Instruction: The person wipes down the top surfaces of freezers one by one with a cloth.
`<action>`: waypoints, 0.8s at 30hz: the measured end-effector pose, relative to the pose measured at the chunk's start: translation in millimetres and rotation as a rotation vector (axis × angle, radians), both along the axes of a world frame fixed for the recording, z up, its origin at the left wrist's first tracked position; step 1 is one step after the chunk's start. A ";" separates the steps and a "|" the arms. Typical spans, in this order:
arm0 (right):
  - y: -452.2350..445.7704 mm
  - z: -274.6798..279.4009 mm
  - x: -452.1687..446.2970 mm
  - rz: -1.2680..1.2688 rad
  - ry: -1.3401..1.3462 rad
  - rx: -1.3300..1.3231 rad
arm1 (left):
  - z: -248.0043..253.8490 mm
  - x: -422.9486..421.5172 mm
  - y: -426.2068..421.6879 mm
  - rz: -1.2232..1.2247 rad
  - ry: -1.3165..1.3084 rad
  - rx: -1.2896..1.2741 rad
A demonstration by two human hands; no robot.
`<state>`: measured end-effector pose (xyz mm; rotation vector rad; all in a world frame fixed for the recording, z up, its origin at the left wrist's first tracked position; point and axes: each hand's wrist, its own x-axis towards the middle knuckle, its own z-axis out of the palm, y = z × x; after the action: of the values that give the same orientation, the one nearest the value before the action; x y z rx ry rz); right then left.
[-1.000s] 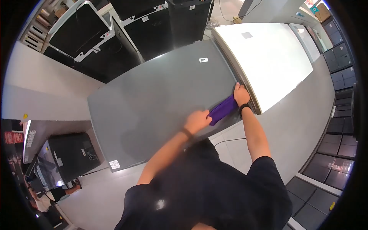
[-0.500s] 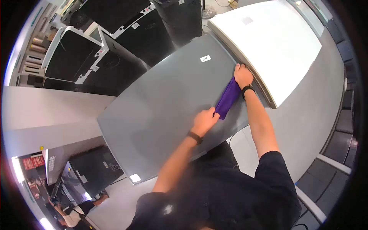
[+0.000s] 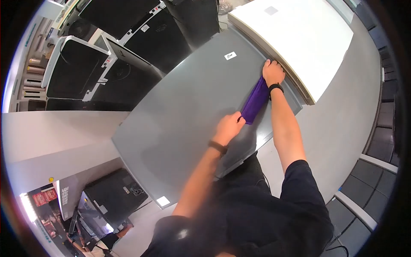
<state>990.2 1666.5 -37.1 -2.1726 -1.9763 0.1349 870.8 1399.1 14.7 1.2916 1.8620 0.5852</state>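
A folded purple cloth point(image 3: 256, 102) lies slantwise on a large grey panel point(image 3: 184, 103), stretched between my two hands. My left hand point(image 3: 229, 127) is closed on its near end. At the far end my right hand point(image 3: 274, 73) grips the cloth with bent fingers, close beside the edge of a white panel point(image 3: 299, 38). A dark band circles each wrist. The grey surface carries a small white label point(image 3: 230, 55) near its far end and a white sticker point(image 3: 163, 201) at its near left corner.
Several black-backed appliances point(image 3: 77, 70) with white frames stand at the upper left. A dark box-shaped unit point(image 3: 114, 201) is at the lower left, near another person's arm point(image 3: 125, 231). Dark grey tiles point(image 3: 359, 188) with pale strips line the right side.
The whole view has shifted slightly, so the panels and both hands appear higher. Both hands still hold the cloth in about the same place on the grey panel.
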 end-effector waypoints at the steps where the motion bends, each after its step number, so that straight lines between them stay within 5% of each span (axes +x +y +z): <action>1: -1.4 0.8 -1.3 -0.012 0.000 0.002 | 0.4 -1.3 -1.3 -0.011 0.011 0.006; 16: -25.4 6.2 -14.3 -0.045 -0.047 -0.015 | 0.7 -27.8 -17.1 -0.104 0.037 -0.088; 24: -38.6 10.5 -30.5 -0.069 -0.075 -0.070 | -7.7 -39.2 -36.2 -0.003 -0.011 0.093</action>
<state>959.7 1627.9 -26.6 -2.3198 -1.9608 0.1157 831.6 1362.8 7.0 1.3477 1.8428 0.6830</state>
